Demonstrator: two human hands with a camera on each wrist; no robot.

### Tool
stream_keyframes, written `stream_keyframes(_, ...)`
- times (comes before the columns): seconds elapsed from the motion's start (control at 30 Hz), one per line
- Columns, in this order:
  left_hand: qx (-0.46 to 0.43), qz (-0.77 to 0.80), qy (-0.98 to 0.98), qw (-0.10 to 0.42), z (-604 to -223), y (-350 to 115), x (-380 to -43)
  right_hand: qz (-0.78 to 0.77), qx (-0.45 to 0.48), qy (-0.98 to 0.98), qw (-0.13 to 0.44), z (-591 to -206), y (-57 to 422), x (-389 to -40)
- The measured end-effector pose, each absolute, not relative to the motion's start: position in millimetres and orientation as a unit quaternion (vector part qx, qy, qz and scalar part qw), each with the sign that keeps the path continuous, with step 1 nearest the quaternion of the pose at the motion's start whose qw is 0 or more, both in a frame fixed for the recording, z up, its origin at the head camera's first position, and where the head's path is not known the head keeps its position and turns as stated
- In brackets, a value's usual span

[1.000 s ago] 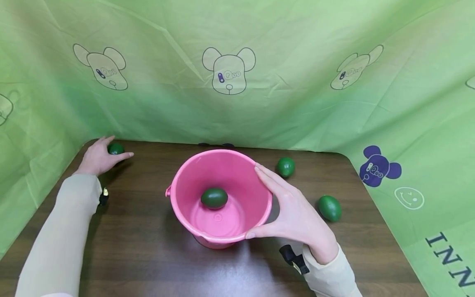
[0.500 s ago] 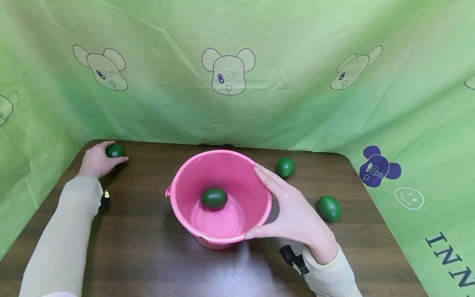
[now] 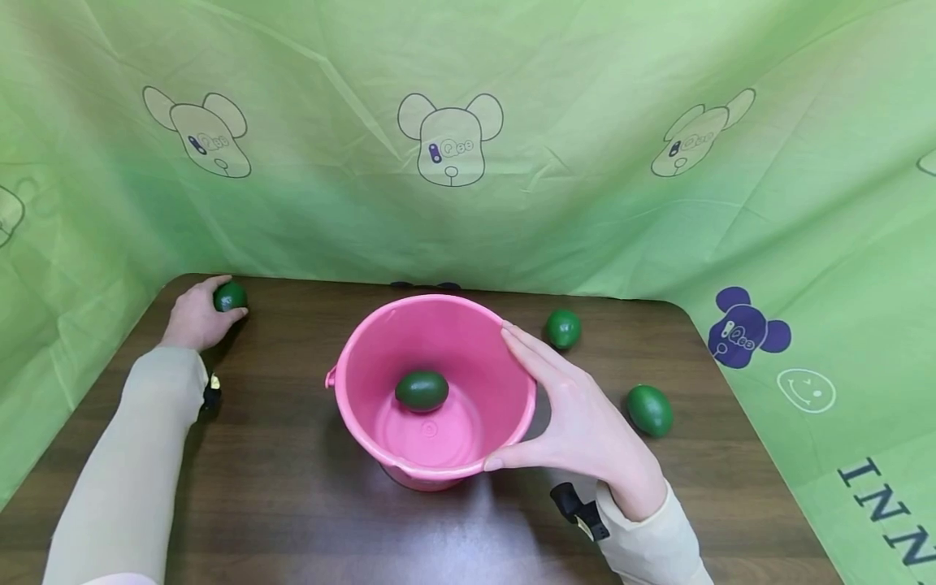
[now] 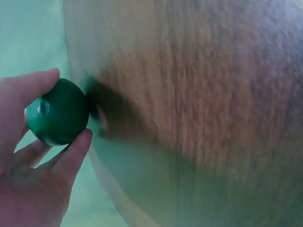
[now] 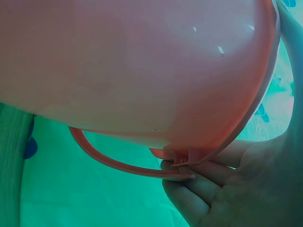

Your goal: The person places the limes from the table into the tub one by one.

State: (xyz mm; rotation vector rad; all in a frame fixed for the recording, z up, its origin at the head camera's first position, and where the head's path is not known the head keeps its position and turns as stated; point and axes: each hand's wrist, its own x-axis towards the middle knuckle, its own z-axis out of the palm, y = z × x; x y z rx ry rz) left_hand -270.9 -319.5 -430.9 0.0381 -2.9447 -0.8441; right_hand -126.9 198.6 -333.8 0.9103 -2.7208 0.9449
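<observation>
At the far left corner of the table, my left hand [image 3: 194,318] holds a glossy green avocado [image 3: 231,296] between thumb and fingers. The left wrist view shows that avocado [image 4: 59,113] close to the table surface, fingertips on both sides of it. My right hand [image 3: 588,426] grips the right side of a pink bucket [image 3: 439,325], thumb at the near rim and fingers along the far part. Inside the bucket, which tilts toward me, lies another dark green avocado [image 3: 422,392]. The bucket's handle [image 5: 113,163] hangs by my right fingers in the right wrist view.
Two more avocados lie right of the bucket: one avocado [image 3: 563,329] near the back edge, another avocado [image 3: 649,410] beyond my right hand. A green printed cloth [image 3: 453,227] hangs behind and beside the brown wooden table [image 3: 292,487].
The left hand's fingers and thumb have closed in around the far-left avocado, and the hand has shifted slightly right. My right hand and the bucket have stayed put.
</observation>
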Motion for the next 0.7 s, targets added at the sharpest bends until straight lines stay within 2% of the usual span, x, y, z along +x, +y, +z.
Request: stream_keyframes(0.7,-0.002,-0.287,-0.958,0.029,-430.8,-312.4,-272.7,0.319,0.301,-0.897,0.055,-332.7,197.4,-128.2)
